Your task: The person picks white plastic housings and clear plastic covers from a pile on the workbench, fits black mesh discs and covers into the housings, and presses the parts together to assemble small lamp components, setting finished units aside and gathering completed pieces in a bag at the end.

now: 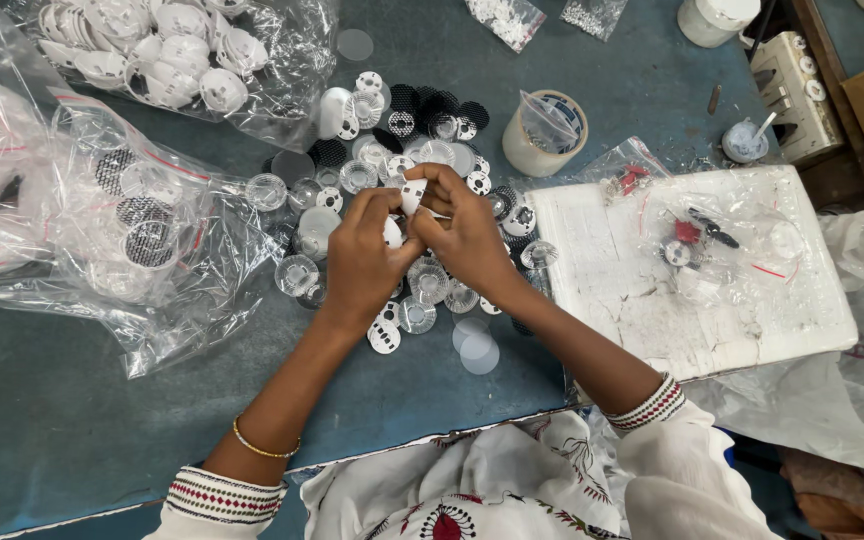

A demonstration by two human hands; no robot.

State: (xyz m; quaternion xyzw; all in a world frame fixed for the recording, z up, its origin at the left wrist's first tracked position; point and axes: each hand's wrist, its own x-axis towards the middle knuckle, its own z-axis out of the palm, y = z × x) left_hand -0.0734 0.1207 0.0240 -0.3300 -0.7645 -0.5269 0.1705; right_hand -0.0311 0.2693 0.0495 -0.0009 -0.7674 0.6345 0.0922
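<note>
Both hands meet at the centre of the frame, above a scatter of small round parts; the left hand (360, 262) and the right hand (467, 235) pinch together on one small white round piece (413, 193), fingertips closed on it from both sides, the piece held clear of the table (72, 440); a second white part seems tucked between the palms, though I cannot tell its shape.

Under the hands lies a pile of clear discs, white perforated caps and black mesh rounds (392, 150); upper left, a clear bag of white shells (172, 50); left, another clear bag of mesh and clear rounds (142, 215); upper centre, a roll of tape (545, 133); right, a white foam slab (692, 270) carrying a bag with small red and black bits.

Step in hand, as I judge it: fitting or seating the white piece against its mate; what comes after would call for steady thumb pressure and keeping the edges aligned, since the parts look thin and easily skewed.
</note>
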